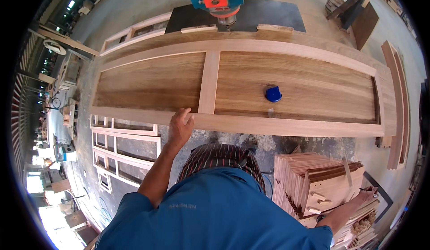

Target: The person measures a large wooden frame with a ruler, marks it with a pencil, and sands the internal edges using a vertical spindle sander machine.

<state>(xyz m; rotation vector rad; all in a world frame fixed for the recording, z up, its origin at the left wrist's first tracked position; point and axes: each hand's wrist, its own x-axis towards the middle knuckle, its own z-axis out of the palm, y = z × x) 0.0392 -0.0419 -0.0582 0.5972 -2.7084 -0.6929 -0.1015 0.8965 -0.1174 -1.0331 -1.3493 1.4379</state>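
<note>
Leaning at the near edge of a wood-topped desk [295, 80], a person in a blue shirt [215, 205] stands before a long pale wooden frame [208, 82] with one crossbar. The frame lies flat on the desk, its near rail [286, 124] along the near edge and its far rail set in from the far edge. Beyond that edge is a blue and red drill head [217, 1], its chuck pointing down.

The left hand [181, 127] touches the near rail just left of the crossbar, fingers bent over it; whether it is clamped or merely resting, I cannot tell. The right hand [368, 196] reaches out beside a stack of wooden pieces [293, 183], off the desk's near right corner; its grip is too small to read.

Inside the frame's right-hand opening, toward the near edge, a blue case [273, 94], probably a tape measure, lies on the desk. If the frame were dragged, a rail could sweep it along. Uneven pressure from one hand could skew the frame or tip its near rail. Bumping the stack could spill the loose blocks [319, 197] on top.
</note>
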